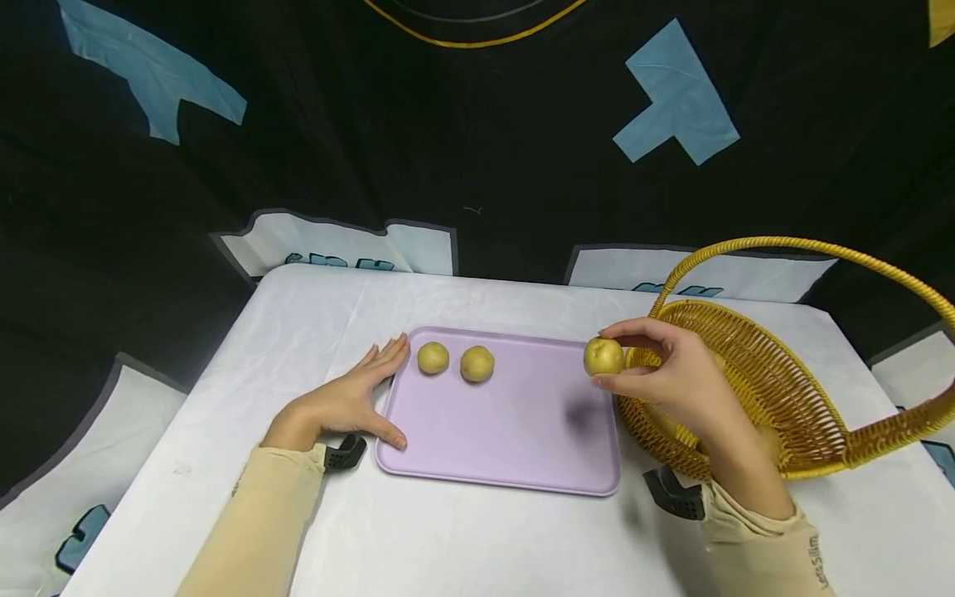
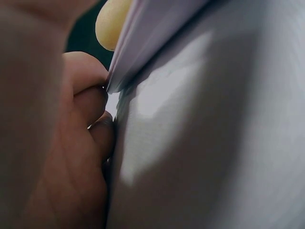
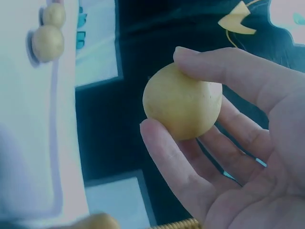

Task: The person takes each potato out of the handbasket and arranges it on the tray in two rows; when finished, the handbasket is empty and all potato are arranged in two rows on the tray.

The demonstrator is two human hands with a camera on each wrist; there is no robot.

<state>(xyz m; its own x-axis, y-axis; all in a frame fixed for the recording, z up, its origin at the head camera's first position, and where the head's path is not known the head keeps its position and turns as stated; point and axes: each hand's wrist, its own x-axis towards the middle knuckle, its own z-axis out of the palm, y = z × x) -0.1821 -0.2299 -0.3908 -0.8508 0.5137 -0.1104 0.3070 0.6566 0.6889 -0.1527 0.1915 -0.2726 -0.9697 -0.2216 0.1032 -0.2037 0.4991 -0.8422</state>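
Over the right end of the lilac tray (image 1: 507, 423), my right hand (image 1: 690, 373) pinches a round yellow potato (image 1: 603, 356) between thumb and fingers. In the right wrist view, the held potato (image 3: 181, 102) is smooth and pale, clear of the surface below. My left hand (image 1: 351, 402) rests at the tray's left edge, fingers spread, thumb on the near-left rim. Two similar potatoes, a left one (image 1: 433, 358) and a right one (image 1: 477, 364), lie on the tray near its far left corner. Left fingers (image 2: 86, 71) touch the tray's rim in the left wrist view.
A yellow wicker basket (image 1: 783, 373) with a tall arched handle (image 1: 791, 242) stands right of the tray, partly behind my right hand. More yellow things lie inside, partly hidden. A white cloth (image 1: 448, 539) covers the table; a dark curtain (image 1: 477, 149) hangs behind it.
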